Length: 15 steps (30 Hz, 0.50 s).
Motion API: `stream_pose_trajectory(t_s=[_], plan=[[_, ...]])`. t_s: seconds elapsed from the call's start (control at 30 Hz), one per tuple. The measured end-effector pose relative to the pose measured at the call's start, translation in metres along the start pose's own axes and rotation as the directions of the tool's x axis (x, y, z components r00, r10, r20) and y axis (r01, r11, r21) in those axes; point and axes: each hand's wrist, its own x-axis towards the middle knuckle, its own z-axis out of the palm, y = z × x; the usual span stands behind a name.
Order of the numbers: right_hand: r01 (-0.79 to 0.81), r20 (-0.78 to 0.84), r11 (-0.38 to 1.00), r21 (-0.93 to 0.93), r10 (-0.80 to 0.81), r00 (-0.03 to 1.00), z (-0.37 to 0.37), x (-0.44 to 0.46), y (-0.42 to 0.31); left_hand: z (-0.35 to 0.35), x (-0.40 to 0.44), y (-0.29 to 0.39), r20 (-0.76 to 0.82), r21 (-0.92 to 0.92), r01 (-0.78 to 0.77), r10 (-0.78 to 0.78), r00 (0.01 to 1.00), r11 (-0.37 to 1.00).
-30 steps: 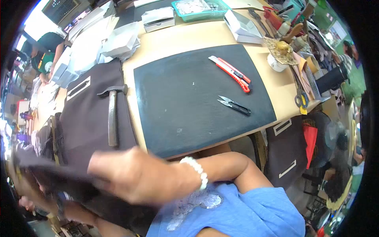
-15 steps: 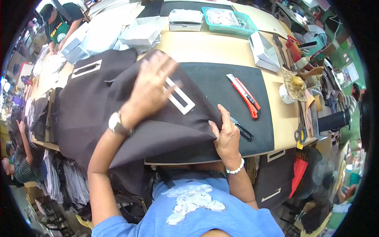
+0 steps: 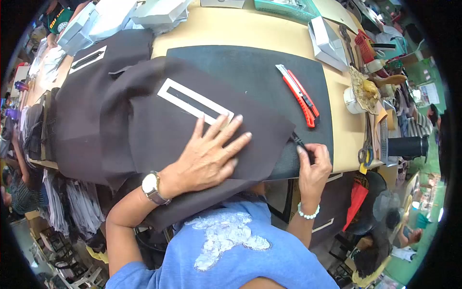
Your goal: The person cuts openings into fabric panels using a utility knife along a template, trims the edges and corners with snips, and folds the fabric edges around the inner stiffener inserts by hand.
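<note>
My left hand (image 3: 209,151), a watch on its wrist, lies flat with fingers spread on a dark brown fabric panel (image 3: 255,139). The fingertips touch the lower edge of a white rectangular frame (image 3: 175,102) around a slot in the panel. At the panel's right corner, my right hand (image 3: 315,164) is closed on a slim black-handled tool (image 3: 297,140); the fabric and fingers hide parts of it, so its exact kind is unclear. Beneath the panel is a black cutting mat (image 3: 216,60). A red utility knife (image 3: 301,98) rests on the mat above my right hand.
More dark fabric with a zipped slot (image 3: 89,59) spreads to the left. White boxes (image 3: 327,45) and a teal tray (image 3: 284,8) stand farther back. Scissors (image 3: 365,154) and a glue pot (image 3: 353,101) are at the right edge. Another person works at the far left.
My left hand has come down and flattened on the panel, which now lies smoother. My right hand has let go of the fabric edge and taken hold of the black-handled tool.
</note>
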Motion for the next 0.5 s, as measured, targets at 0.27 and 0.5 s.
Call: stream_pose_trajectory(t_s=[0.27,0.5], plan=[[0.277,-0.277,0.869,0.41,-0.171,0.945,-0.001,-0.006,-0.071,0.02,0.013,0.029,-0.054,-0.159,-0.12,0.112,0.992,0.98],[0.015,0.054,0.984,0.177,-0.025,0.998,0.021,-0.003,-0.027,0.019,0.004,0.022,-0.214,-0.157,-0.19,0.155,0.965,0.969]])
